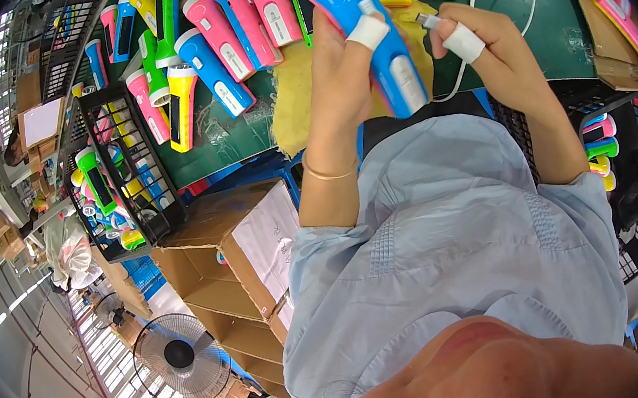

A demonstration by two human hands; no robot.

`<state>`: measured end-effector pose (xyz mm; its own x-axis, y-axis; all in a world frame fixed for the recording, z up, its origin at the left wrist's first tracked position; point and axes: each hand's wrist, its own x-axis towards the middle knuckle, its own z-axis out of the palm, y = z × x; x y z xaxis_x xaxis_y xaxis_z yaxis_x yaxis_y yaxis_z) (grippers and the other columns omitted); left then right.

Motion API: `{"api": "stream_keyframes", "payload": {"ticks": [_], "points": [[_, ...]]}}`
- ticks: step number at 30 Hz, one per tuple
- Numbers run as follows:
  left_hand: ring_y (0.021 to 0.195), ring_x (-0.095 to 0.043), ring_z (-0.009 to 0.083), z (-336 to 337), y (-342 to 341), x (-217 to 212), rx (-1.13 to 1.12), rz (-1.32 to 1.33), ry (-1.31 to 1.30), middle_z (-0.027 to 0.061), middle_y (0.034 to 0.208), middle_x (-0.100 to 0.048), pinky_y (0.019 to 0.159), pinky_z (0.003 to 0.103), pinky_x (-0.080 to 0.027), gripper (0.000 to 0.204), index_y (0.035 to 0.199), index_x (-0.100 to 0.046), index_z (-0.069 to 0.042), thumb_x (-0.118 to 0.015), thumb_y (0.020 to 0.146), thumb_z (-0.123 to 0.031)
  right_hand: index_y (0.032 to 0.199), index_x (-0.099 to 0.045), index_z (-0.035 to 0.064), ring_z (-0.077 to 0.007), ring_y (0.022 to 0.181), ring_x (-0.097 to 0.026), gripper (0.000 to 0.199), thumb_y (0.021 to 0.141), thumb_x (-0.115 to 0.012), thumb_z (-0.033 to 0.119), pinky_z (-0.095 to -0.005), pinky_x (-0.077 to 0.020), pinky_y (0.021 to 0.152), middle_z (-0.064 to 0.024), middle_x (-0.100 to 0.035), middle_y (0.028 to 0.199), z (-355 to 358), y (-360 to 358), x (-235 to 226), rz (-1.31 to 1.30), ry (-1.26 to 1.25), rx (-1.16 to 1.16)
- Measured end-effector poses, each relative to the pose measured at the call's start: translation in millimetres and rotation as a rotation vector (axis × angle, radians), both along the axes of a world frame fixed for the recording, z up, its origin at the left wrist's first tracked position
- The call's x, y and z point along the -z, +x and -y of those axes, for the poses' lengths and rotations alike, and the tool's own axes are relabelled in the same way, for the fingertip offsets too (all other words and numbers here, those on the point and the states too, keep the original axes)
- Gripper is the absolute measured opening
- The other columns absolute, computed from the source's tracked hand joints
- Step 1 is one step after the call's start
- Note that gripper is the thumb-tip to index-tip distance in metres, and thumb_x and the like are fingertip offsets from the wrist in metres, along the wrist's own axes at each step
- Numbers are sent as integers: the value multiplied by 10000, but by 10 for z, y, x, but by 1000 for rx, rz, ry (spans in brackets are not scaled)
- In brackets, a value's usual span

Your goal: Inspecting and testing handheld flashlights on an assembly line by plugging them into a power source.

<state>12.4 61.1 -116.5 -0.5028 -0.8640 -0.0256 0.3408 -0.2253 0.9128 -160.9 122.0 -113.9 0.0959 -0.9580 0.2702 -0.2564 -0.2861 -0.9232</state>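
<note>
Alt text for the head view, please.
The left hand holds a blue flashlight upright while the right hand brings a white cable plug to its side, above a green table with rows of coloured flashlights.

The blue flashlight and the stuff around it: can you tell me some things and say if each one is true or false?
1. The left hand holds a blue flashlight. True.
2. The right hand holds a pair of scissors. False: it pinches a small plug on a white cable.
3. More flashlights lie in a row on the green table. True.
4. The black wire basket at the person's left is empty. False: colourful flashlights fill it.
5. Both hands have white tape on a finger. True.
</note>
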Motion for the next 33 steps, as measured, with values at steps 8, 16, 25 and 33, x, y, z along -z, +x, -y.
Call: {"api": "stream_keyframes", "payload": {"ticks": [8, 16, 25, 33], "points": [[838, -554, 133, -32, -21, -72, -16, 168, -237, 63, 937, -515, 717, 266, -484, 484, 1115, -346, -37, -619, 721, 36, 763, -492, -34, -124, 549, -419, 234, 890, -464, 161, -252, -336, 519, -47, -441, 610, 187, 39, -327, -66, 1, -137], [819, -543, 142, -13, -47, 80, -171, 339, -420, 71, 919, -528, 698, 273, -464, 522, 1086, -380, -9, -689, 665, -30, 812, -560, -37, -163, 539, -468, 230, 874, -493, 173, -291, -359, 503, -99, -489, 603, 204, 62, -310, -226, 85, -49], [842, -568, 306, 24, -166, 48, -312, 674, -850, 173, 951, -522, 720, 359, -457, 651, 1159, -317, 20, -714, 667, -136, 907, -580, -7, -338, 596, -507, 166, 835, -487, 109, -335, -392, 528, -171, -527, 637, 196, 133, -147, -480, -159, 203], [670, -567, 178, 171, -18, -77, -283, -238, -69, 59, 831, -522, 575, 308, -498, 193, 1011, -425, -85, -511, 882, -200, 1149, -572, 92, -125, 659, -531, 340, 874, -382, 27, -219, -445, 622, -50, -585, 769, -4, -56, -88, -150, 105, 191]]}}
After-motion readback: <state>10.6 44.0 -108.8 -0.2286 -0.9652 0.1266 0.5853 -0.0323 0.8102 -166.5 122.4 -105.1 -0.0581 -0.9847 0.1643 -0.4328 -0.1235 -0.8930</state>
